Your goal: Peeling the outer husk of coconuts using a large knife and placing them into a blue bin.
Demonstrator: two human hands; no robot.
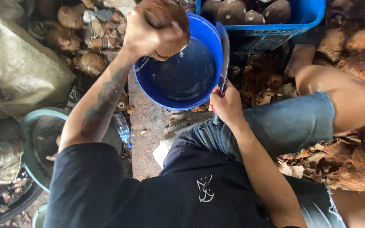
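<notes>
My left hand (146,36) grips a brown coconut (167,19) and holds it over the rim of a blue bucket (210,46). Clear liquid lies in the bottom of the bucket, and a thin stream runs down from the coconut. My right hand (226,103) is closed on the handle of a long knife (224,55), whose blade points up along the bucket's right side. I sit with my knee in blue denim shorts just right of the knife hand.
A blue crate (305,17) of peeled coconuts stands behind the bucket. Husk scraps (347,160) pile up at the right. Whole coconuts (91,63), a grey sack (17,71), a teal basin (28,126) and a plastic bottle (123,131) lie at the left.
</notes>
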